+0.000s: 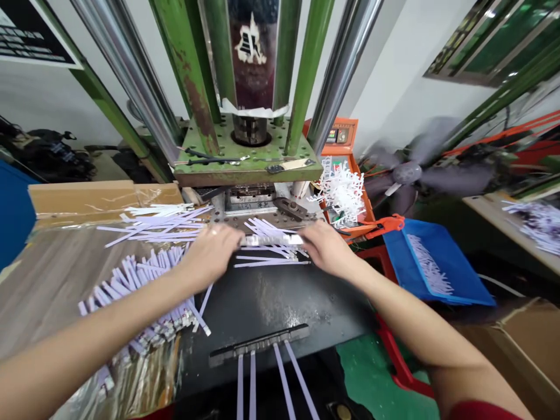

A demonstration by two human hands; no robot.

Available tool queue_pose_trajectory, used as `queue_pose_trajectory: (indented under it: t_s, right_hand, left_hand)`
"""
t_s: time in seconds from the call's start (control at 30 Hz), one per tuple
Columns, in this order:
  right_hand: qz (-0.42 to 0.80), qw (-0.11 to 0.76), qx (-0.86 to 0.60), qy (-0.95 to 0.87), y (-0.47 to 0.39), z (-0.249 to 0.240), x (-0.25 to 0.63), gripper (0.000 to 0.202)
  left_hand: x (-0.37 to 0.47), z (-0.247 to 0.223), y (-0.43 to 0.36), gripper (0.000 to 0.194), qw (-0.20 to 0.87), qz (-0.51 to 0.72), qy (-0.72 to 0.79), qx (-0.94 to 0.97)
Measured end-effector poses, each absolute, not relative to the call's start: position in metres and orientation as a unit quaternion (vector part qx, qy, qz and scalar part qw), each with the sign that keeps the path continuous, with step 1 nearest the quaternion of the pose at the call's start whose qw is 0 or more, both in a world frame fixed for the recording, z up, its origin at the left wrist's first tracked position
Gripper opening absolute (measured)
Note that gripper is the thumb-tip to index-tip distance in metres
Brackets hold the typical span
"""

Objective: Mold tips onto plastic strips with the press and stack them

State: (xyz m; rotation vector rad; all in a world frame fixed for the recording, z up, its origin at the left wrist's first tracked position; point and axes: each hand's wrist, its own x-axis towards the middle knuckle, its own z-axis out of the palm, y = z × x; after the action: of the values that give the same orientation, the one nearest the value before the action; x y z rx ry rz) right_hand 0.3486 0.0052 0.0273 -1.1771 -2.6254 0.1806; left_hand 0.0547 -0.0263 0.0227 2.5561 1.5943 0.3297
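Metal bar [272, 240] | axis left-right | left hand [212, 254], right hand [329, 248]: grip clamped on ends

Both Grips Closed at the Ends of the Metal Bar

The left grip [212, 254] closes at the left end of the metal bar [272, 240], its fingers bent and motion-blurred, back of the hand upward. The right grip [326, 248] pinches the bar's right end, fingers curled and thumb side turned inward. The left forearm [109, 318], bare, slants up toward the bar from the lower left. The right forearm [394, 297], also bare, slants from the lower right of the bar, a red sleeve [481, 411] beyond the bent elbow.
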Motion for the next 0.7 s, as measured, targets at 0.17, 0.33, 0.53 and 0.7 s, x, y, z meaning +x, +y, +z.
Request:
queue_pose_trajectory:
  t_s: [0.17, 0.33, 0.53, 0.7]
  right_hand:
    - [0.168, 0.117, -0.380, -0.902, -0.072, 0.007, 0.390, 0.009]
    - [0.187, 0.176, -0.355, -0.899, -0.113, -0.002, 0.389, 0.025]
    - [0.132, 0.154, -0.254, -0.946, -0.125, -0.009, 0.374, 0.019]
    - [0.085, 0.225, -0.274, -0.931, -0.031, 0.005, 0.361, 0.026]
  left_hand:
    - [0.075, 0.006, -0.104, 0.028, 0.074, 0.046, 0.472, 0.878]
    - [0.053, 0.024, -0.132, 0.020, 0.184, 0.024, 0.480, 0.857]
    - [0.045, 0.030, -0.169, 0.008, 0.174, -0.042, 0.435, 0.883]
    - [0.041, 0.030, -0.098, 0.035, 0.027, -0.027, 0.509, 0.860]
